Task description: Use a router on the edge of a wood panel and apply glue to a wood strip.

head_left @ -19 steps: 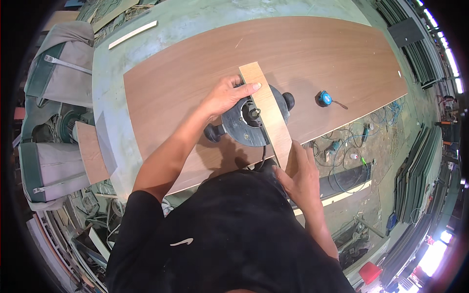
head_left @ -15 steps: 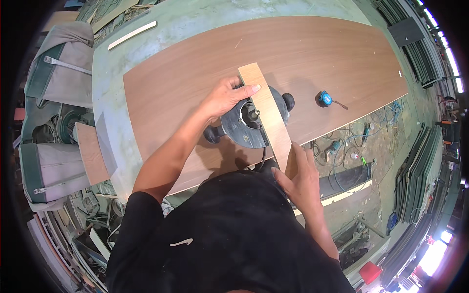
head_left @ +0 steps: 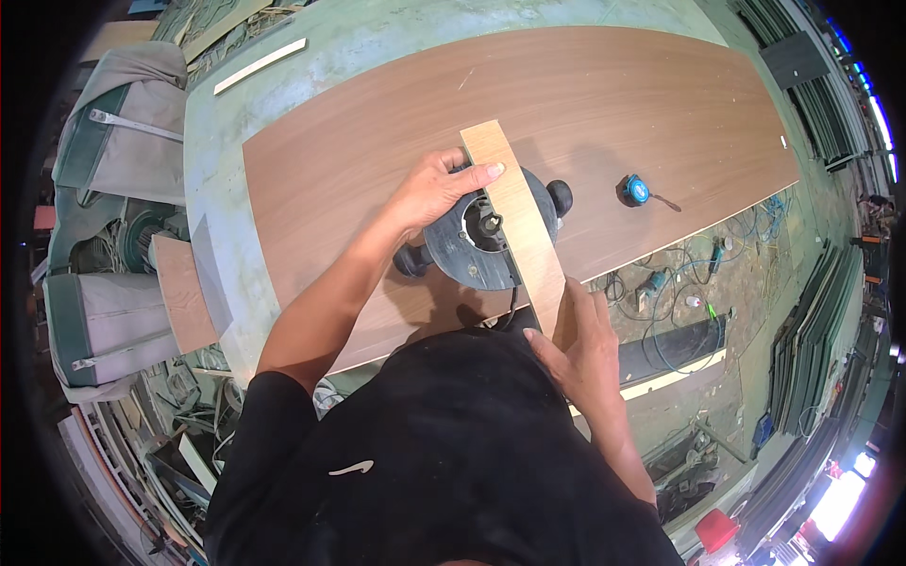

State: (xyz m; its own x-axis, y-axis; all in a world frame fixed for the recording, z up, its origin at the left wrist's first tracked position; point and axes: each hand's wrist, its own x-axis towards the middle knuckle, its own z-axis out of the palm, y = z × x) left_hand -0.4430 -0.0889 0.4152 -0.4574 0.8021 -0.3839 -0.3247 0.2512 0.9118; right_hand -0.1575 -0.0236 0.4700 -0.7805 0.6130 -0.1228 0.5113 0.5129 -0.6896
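Note:
A router (head_left: 453, 243) lies upside down on a large brown wooden panel (head_left: 359, 151), its round dark base facing up and the bit showing in the central opening. Across the base, right of the bit, rests a light strip of wood (head_left: 522, 222). My left hand (head_left: 441, 191) is closed on the strip's far part, thumb on top and fingers over its left edge, partly hidden. At the strip's near end, my right hand (head_left: 580, 344) grips it between thumb and fingers. A black knob (head_left: 560, 197) sticks out on each side of the router.
To the right on the panel sits a blue tape measure (head_left: 636, 191). Cables and power tools (head_left: 651, 283) lie on the floor beyond the panel's right edge. A machine with grey dust bags (head_left: 137, 151) stands at the left. Stacked dark sheets (head_left: 812, 330) line the right side.
Both hands keep their hold on the strip, and the router stays put. The surroundings shift slightly in the picture, as my head view moves a little.

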